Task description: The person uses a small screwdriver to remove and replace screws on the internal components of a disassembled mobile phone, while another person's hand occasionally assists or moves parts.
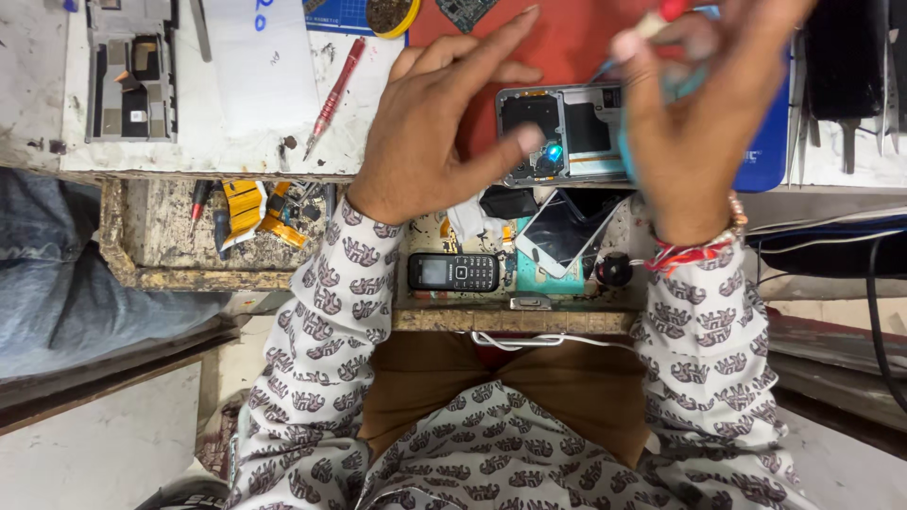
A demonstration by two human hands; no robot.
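Cluttered workbench (236, 123) held an opened smartphone (567, 132); left hand (425, 132), fingers spread, empty, steadied it at nine o'clock, while right hand (690, 123) pinched a red-tipped tool (652, 24), probing; steadiness needed.

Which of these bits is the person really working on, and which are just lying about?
In use:
- opened smartphone, steadied by the left hand
- thin tool with a red handle, held in the right hand

Lying about:
- red screwdriver
- black keypad phone
- loose phone screen
- grey phone frame
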